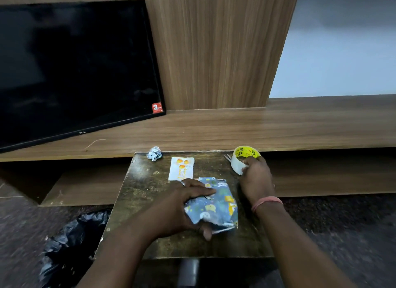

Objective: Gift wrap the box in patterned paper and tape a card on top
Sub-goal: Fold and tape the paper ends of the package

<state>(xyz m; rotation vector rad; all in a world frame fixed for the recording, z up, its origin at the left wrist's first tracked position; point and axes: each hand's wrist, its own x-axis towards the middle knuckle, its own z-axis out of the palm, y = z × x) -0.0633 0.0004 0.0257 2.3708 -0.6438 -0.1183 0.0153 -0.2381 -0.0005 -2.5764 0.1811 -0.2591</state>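
Note:
The box [218,204], wrapped in blue paper with yellow and white figures, lies on the small dark table [150,202]. My left hand [188,202] holds it from the left, fingers laid over its top and thumb at its near edge. My right hand [256,178] grips a roll of clear tape [243,159] with a yellow core at the table's far right corner. A white card [181,168] with orange shapes lies flat just beyond the box. Something thin and metallic [227,158] pokes out left of the roll.
A crumpled scrap of patterned paper [154,153] sits at the table's far edge. A black TV screen [75,69] leans on the wooden shelf [300,124] behind. A black plastic bag [70,240] lies on the floor at the left.

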